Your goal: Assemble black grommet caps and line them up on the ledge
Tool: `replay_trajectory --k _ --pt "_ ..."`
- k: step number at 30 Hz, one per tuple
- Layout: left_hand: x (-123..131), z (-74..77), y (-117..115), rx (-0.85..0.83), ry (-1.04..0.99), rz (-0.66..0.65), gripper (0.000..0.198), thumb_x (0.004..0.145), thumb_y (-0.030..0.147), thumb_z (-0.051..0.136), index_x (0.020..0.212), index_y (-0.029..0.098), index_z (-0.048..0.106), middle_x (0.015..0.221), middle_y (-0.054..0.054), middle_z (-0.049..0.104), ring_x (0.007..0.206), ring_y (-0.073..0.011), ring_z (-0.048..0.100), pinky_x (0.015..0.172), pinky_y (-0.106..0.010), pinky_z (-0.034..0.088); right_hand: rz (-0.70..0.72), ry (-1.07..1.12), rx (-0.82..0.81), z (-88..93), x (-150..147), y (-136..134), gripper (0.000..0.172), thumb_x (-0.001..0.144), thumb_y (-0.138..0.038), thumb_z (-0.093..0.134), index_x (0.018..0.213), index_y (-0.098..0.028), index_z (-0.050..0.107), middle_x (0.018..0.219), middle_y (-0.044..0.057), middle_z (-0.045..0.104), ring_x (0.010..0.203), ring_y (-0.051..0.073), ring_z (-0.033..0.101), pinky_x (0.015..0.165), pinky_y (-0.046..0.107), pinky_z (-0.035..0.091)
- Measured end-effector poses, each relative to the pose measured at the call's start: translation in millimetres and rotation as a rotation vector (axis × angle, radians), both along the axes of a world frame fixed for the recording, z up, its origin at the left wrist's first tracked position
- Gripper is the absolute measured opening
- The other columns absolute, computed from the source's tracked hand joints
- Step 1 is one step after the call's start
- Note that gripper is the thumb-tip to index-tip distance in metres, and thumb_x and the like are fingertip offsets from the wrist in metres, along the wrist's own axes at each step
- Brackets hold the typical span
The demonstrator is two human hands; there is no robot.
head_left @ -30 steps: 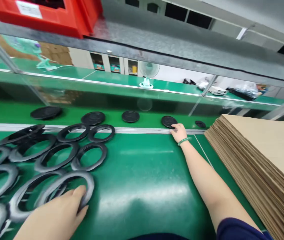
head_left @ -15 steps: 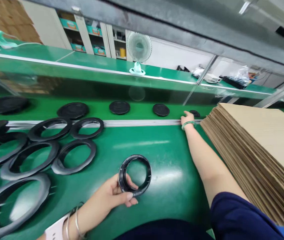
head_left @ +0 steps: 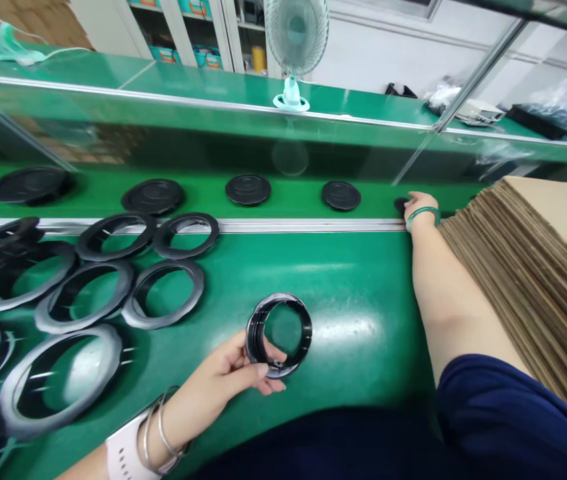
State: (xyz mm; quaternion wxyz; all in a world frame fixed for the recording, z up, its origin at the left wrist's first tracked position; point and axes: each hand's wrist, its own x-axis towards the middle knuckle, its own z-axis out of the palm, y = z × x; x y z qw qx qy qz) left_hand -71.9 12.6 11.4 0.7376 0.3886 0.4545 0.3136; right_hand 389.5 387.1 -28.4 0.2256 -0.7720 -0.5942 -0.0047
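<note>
My left hand (head_left: 248, 367) holds a black ring (head_left: 304, 337) over the green table, thumb on the near side and fingers through its opening. The ring is tilted, with its inner wall showing. My right hand (head_left: 419, 205) is stretched far forward to the green belt strip, its fingers closed at a black disc (head_left: 400, 205). Most of that disc is hidden behind the hand, and the grip is partly blurred. Left of it on the strip lie more round black discs, including one (head_left: 342, 195) closest to the hand and another (head_left: 248, 190) farther left.
Several black flanged rings (head_left: 190, 293) lie at the left of the green table (head_left: 343, 280). A tall stack of cardboard sheets (head_left: 523, 267) stands to the right, beside my right arm. Behind the strip are a clear panel and a shelf with a fan (head_left: 296, 40).
My view has shifted, with the scene sitting a little higher and to the right. My right hand has moved rightward onto the disc. My left hand keeps hold of the ring.
</note>
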Motion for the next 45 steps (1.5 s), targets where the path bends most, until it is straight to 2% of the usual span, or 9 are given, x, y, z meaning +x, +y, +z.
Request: replay_trajectory --k 6,10,14,18,22,25,29,32,45 --pt "0 -12.5 -3 0.013 0.012 -0.032 0.035 0.079 0.034 0.078 0.101 0.014 0.062 0.09 -0.012 0.073 0.082 -0.0265 0.072 0.074 -0.036 0.058 -0.113 0.206 0.006 7.8 -19 -17 0.017 0.082 -0.018 0.069 0.095 -0.008 0.073 0.09 0.011 0.07 0.08 0.021 0.064 0.085 0.035 0.049" --pt "4 -18.4 -6 0.033 -0.018 0.083 0.042 0.074 0.029 0.083 0.102 0.017 0.055 0.106 -0.011 0.071 0.088 -0.0273 0.072 0.075 -0.035 0.058 -0.095 0.278 0.076 23.6 -33 -29 0.007 0.078 -0.013 0.068 0.083 -0.01 0.072 0.082 0.01 0.069 0.082 0.025 0.064 0.09 0.041 0.049" --pt "2 -14.5 -6 0.068 0.023 0.157 0.041 0.075 0.029 0.08 0.103 0.018 0.051 0.112 -0.011 0.069 0.088 -0.0249 0.071 0.077 -0.035 0.057 0.022 0.328 0.192 36.8 -74 -58 0.015 0.081 -0.017 0.066 0.093 -0.011 0.073 0.097 0.011 0.068 0.09 0.023 0.063 0.092 0.039 0.049" --pt "-4 -4.7 -2 0.089 0.171 0.166 0.032 0.075 0.026 0.076 0.097 0.017 0.055 0.108 -0.01 0.071 0.083 -0.0202 0.068 0.079 -0.034 0.055 0.425 0.439 0.314 57.0 -151 -140 0.011 0.083 -0.024 0.07 0.09 -0.017 0.076 0.086 0.006 0.066 0.083 0.023 0.063 0.086 0.038 0.052" --pt "-7 -4.4 1 0.133 0.306 0.188 0.031 0.072 0.027 0.079 0.093 0.016 0.058 0.104 -0.009 0.073 0.091 -0.0241 0.069 0.083 -0.037 0.054 0.915 0.45 0.203 80.0 -224 -243 0.01 0.091 -0.03 0.068 0.091 -0.025 0.077 0.08 0.004 0.065 0.08 0.022 0.061 0.077 0.037 0.052" --pt "-4 -7.7 -1 0.152 0.268 0.223 0.041 0.071 0.026 0.08 0.105 0.016 0.057 0.104 -0.009 0.072 0.097 -0.0263 0.069 0.091 -0.041 0.054 1.179 0.35 0.226 77.6 -254 -288 0.018 0.099 -0.027 0.057 0.098 -0.023 0.074 0.085 0.005 0.066 0.078 0.02 0.06 0.072 0.034 0.051" --pt "1 -10.7 -2 0.158 0.156 0.312 0.067 0.068 0.021 0.081 0.125 0.018 0.047 0.115 -0.008 0.068 0.103 -0.0265 0.067 0.093 -0.043 0.054 1.296 0.124 0.335 52.7 -266 -298 0.025 0.102 -0.019 0.045 0.103 -0.019 0.07 0.083 0.006 0.065 0.076 0.018 0.059 0.067 0.033 0.048" --pt "2 -13.2 -2 0.179 0.192 0.354 0.07 0.065 0.02 0.083 0.124 0.02 0.046 0.115 -0.005 0.066 0.103 -0.0252 0.066 0.089 -0.04 0.056 1.307 0.031 0.413 39.8 -265 -295 0.024 0.102 -0.017 0.044 0.103 -0.016 0.068 0.081 0.006 0.063 0.074 0.018 0.058 0.064 0.031 0.046" --pt "5 -9.4 -5 0.181 0.295 0.37 0.063 0.067 0.022 0.082 0.119 0.021 0.048 0.106 -0.003 0.066 0.089 -0.0201 0.068 0.077 -0.031 0.057 1.315 -0.067 0.463 39.1 -268 -299 0.027 0.102 -0.012 0.04 0.101 -0.01 0.067 0.078 0.006 0.057 0.071 0.017 0.052 0.058 0.031 0.042"
